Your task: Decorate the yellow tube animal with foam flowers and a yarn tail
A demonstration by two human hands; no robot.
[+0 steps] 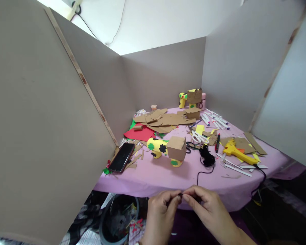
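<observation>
The left hand (pixel 161 211) and right hand (pixel 210 209) meet tip to tip, thumbs and forefingers pinching a tiny dark piece (pixel 181 195), too small to identify. Just beyond the grip is the front edge of the pink cloth-covered table (pixel 142 175); bare cloth separates it from a yellow spotted figure (pixel 156 145) with a brown cardboard box head. Farther right, a tangled black cord bundle (pixel 207 156) trails toward the right hand.

Comprises a table (pixel 188 175) draped in pink cloth (pixel 127 188), across frame center. Carries a yellow spotted figure (pixel 169 149) at center, a phone (pixel 121 157) at center left, a black cord bundle (pixel 207 157) right of center, white markers (pixel 221 119) at center right, white strips (pixel 238 170) at lower right.
</observation>
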